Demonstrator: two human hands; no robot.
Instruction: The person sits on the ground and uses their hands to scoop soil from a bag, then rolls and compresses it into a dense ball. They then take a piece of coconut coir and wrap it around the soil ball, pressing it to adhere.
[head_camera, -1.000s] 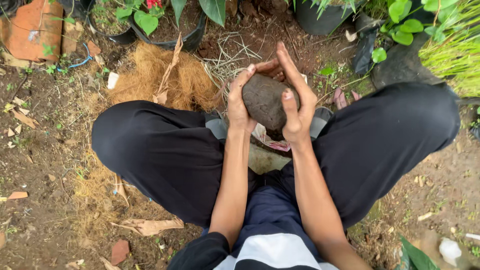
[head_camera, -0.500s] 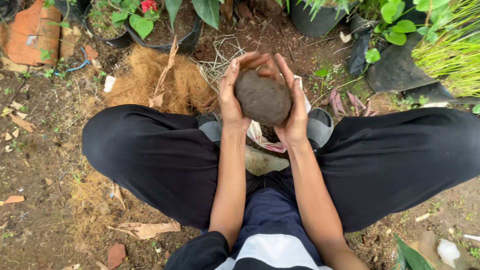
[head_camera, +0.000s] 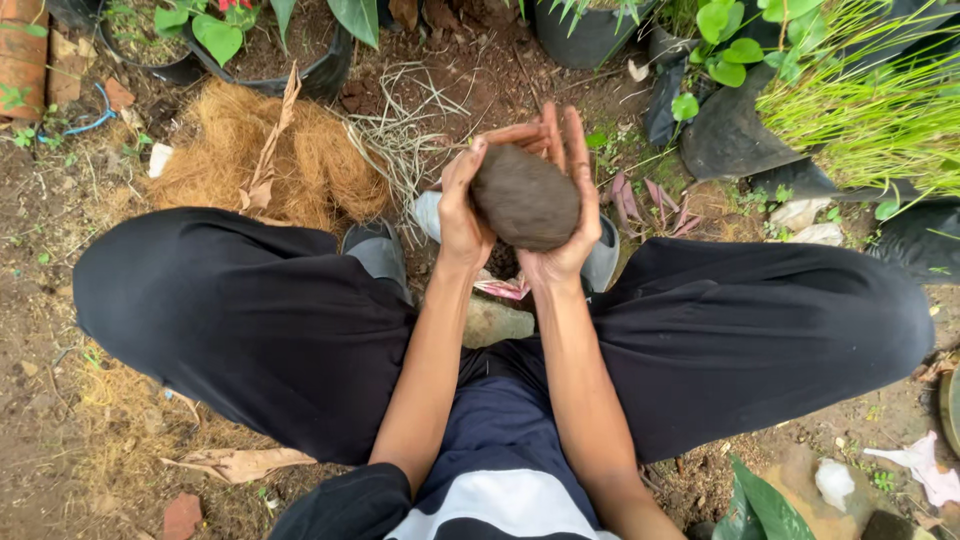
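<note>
Both hands cup the dark soil ball, held up above the knees. The left hand wraps its left side, thumb on top; the right hand cradles it from behind, fingers spread upward. Left of the ball, a brown coconut-fibre heap lies on the dirt.

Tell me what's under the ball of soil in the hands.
The soil ball is cupped between the left hand and right hand. Below show grey shoes, a pinkish scrap and a stone; the ground directly beneath is hidden.
</note>
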